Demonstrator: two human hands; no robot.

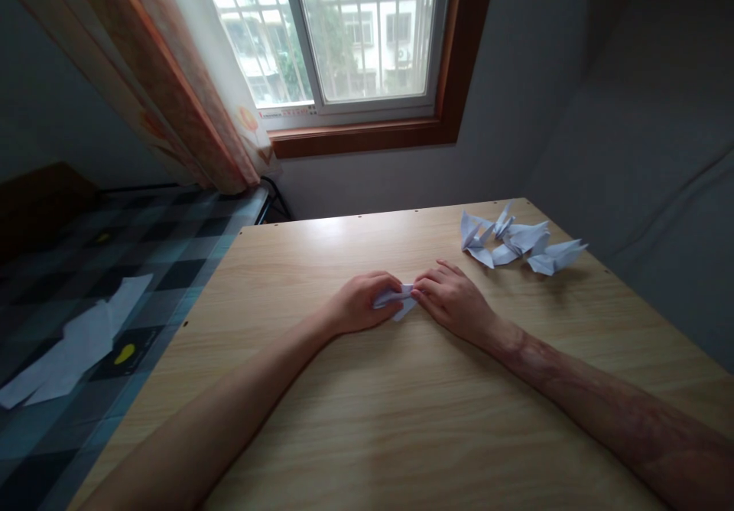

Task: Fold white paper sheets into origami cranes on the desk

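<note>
A small piece of folded white paper [406,309] is between my two hands, over the middle of the wooden table [367,419]. My left hand [365,302] is closed on its left part, with the thumb below and the fingers curled over the top. On the other side my right hand [453,297] pinches the paper's right end between thumb and fingertips. Part of the paper is hidden under the fingers, so its full shape does not show. One pointed flap hangs toward me between the hands.
Several folded white paper cranes [519,239] sit in a cluster at the table's back right. To the left, loose white paper sheets [80,350] lie on a bed with a checked cover [172,266]. Beyond the table are a window [367,37] and an orange-patterned curtain [172,75].
</note>
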